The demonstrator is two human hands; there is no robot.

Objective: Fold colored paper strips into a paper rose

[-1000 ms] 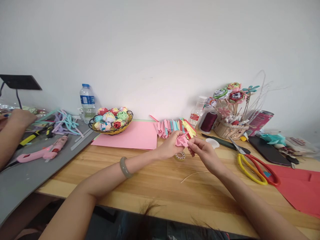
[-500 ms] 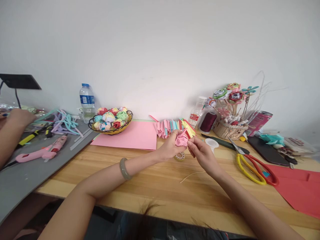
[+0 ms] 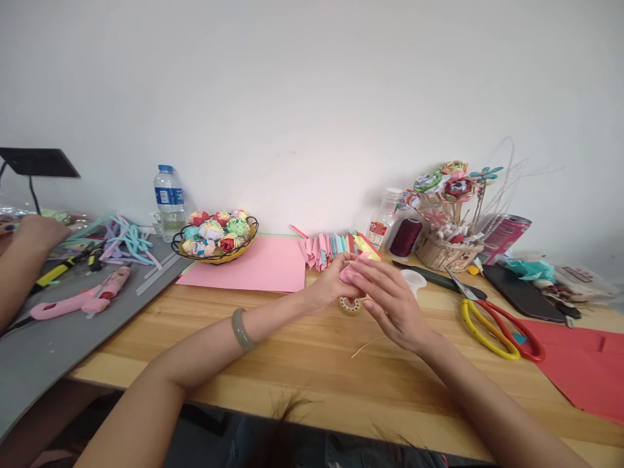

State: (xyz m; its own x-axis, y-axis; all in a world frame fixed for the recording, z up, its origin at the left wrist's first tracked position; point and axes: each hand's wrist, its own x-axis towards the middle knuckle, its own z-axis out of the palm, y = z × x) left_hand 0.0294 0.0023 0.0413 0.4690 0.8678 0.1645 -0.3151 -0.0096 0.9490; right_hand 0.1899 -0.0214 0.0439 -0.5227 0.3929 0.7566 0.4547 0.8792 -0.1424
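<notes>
- head view: the left hand (image 3: 327, 286) grips a small pink paper piece (image 3: 349, 272); the right hand (image 3: 390, 300), fingers spread, covers and presses it.
- both hands are held just above the desk (image 3: 292, 351), near the tape roll (image 3: 350, 304).
- to do it well, i'd judge: pinch the folds firmly, press evenly, avoid crushing them.
- the paper piece looks pink, folded and mostly hidden by the fingers.

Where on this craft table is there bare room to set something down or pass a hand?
Bare wooden table lies along the near edge, between the pink sheet and the red paper, beneath both forearms. The grey mat is bare in front of the pink glue gun. The back edge is crowded: basket of paper flowers, folded paper stack, scissors.
</notes>
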